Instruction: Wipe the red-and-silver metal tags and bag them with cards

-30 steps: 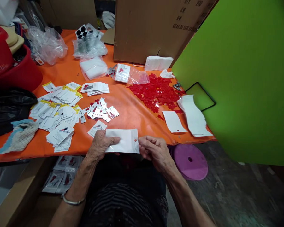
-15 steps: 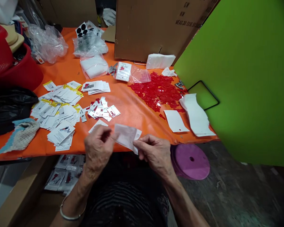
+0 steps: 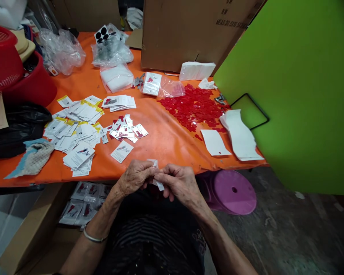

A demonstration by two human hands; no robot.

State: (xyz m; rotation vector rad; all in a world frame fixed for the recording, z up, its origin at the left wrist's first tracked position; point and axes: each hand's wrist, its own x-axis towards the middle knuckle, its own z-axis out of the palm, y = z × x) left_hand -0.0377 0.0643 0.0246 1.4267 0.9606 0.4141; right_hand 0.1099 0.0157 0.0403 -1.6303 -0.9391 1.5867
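Observation:
My left hand [image 3: 135, 176] and my right hand [image 3: 180, 185] meet in front of my body, just off the table's front edge. Between them is a small whitish, see-through plastic bag [image 3: 159, 185], pinched by the fingers of both hands and mostly hidden behind them. A single printed card [image 3: 122, 151] lies left of it on the table. Farther back is a loose heap of small white printed cards with red pieces [image 3: 125, 129]. Several piles of cards with yellow edges [image 3: 79, 114] spread to the left.
A heap of red plastic pieces [image 3: 193, 107] covers the right rear of the orange tabletop [image 3: 163, 126]. White sheets [image 3: 240, 133] lie at the right edge. A carton [image 3: 186, 34] stands behind, red baskets [image 3: 31, 84] left. Below are a purple stool [image 3: 232, 191] and packed bags [image 3: 81, 200].
My left hand has moved right to join my right hand at the bag. The bag, spread flat to view before, now shows only as narrow strips between my fingers.

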